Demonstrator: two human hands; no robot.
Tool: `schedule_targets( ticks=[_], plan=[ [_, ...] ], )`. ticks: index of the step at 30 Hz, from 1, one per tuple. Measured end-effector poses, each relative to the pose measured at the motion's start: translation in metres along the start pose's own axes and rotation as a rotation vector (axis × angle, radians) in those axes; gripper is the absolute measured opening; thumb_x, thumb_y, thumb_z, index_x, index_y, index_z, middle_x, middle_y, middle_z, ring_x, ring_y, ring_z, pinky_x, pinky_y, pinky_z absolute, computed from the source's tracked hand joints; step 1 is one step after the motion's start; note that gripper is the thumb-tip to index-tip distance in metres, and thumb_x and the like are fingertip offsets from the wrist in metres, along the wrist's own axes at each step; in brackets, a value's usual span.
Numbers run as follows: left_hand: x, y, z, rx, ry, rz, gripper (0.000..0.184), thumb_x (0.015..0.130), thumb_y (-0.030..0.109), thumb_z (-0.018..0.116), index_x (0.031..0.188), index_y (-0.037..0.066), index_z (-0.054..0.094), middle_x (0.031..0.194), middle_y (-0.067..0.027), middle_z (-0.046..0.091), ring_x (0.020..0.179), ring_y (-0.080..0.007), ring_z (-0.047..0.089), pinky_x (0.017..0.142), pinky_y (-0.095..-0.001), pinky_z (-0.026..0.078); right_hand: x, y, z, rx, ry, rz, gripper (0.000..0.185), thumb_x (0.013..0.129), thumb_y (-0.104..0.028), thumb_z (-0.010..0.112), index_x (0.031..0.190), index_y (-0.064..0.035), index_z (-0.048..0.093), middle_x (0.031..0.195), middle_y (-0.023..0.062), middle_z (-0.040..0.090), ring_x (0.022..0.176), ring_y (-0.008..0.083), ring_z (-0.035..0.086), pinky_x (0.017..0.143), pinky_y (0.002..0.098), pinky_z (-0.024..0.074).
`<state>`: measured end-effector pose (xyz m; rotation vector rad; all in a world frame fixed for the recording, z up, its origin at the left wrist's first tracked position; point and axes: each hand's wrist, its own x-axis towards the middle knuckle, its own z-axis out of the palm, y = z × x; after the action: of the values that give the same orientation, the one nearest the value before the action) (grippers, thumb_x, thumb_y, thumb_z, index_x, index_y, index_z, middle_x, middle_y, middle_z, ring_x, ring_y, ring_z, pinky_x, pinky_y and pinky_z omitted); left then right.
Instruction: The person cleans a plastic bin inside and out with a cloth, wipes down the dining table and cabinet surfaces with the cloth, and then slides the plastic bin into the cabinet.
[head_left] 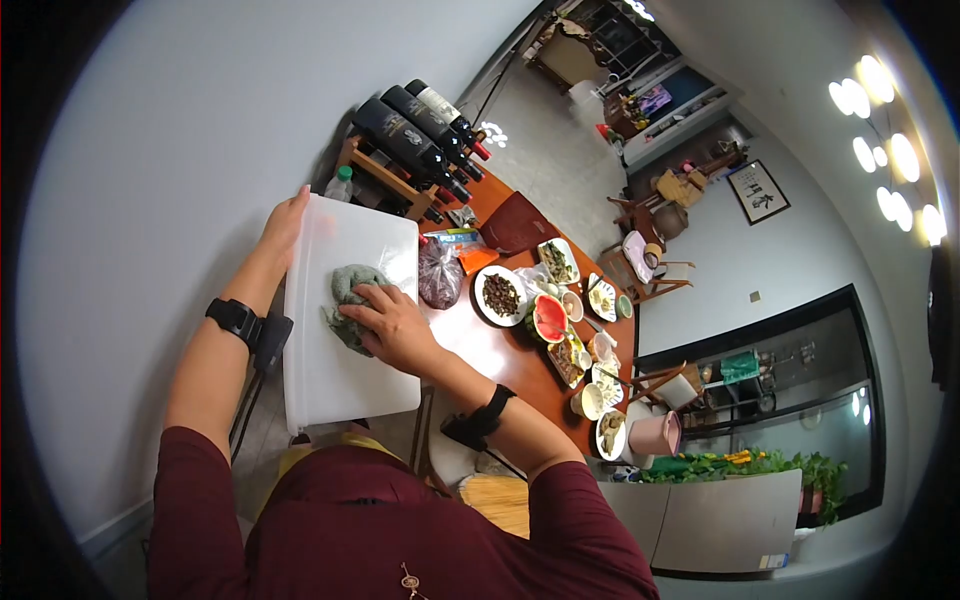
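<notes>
A translucent white plastic storage box is tipped up in front of me, one broad flat face turned towards me. My left hand grips its far left rim, with part of the fingers hidden behind the edge. A crumpled grey-green cloth lies against that flat face. On top of the cloth presses my right hand, its fingers curled over the fabric. Just beyond the box's right side sits a clear plastic bag of dark purplish contents.
On the wooden table stand several dishes, including a plate of dark food and a cut watermelon. A wooden rack of wine bottles stands by the wall. Behind the box is a green-capped bottle.
</notes>
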<state>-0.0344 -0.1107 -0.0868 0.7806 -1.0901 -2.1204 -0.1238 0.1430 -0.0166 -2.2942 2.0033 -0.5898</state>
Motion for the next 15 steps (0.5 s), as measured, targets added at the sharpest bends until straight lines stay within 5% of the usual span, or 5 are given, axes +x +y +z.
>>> schedule_targets(
  ticks=[9,15],
  plan=[
    [0.013,-0.015,0.011,-0.112,0.069,-0.044,0.046,0.098,0.042,0.048,0.102,-0.003,0.057,0.085,-0.0120,0.064,0.070,-0.0217,0.064,0.064,-0.0356,0.054,0.002,0.020,0.001,0.020,0.096,0.200,0.044,0.071,-0.008,0.065,0.114,-0.0145,0.063,0.122,0.0139,0.054,0.106,0.0359,0.053,0.091,0.0439,0.0459],
    [0.006,-0.005,0.028,-0.051,0.140,-0.036,0.048,0.098,0.042,0.048,0.108,-0.004,0.055,0.093,-0.0117,0.064,0.079,-0.0217,0.064,0.070,-0.0361,0.054,-0.014,0.002,-0.016,0.145,-0.124,-0.050,0.051,0.066,-0.008,0.065,0.116,-0.0168,0.061,0.127,0.0131,0.051,0.112,0.0356,0.050,0.095,0.0427,0.0446]
  ],
)
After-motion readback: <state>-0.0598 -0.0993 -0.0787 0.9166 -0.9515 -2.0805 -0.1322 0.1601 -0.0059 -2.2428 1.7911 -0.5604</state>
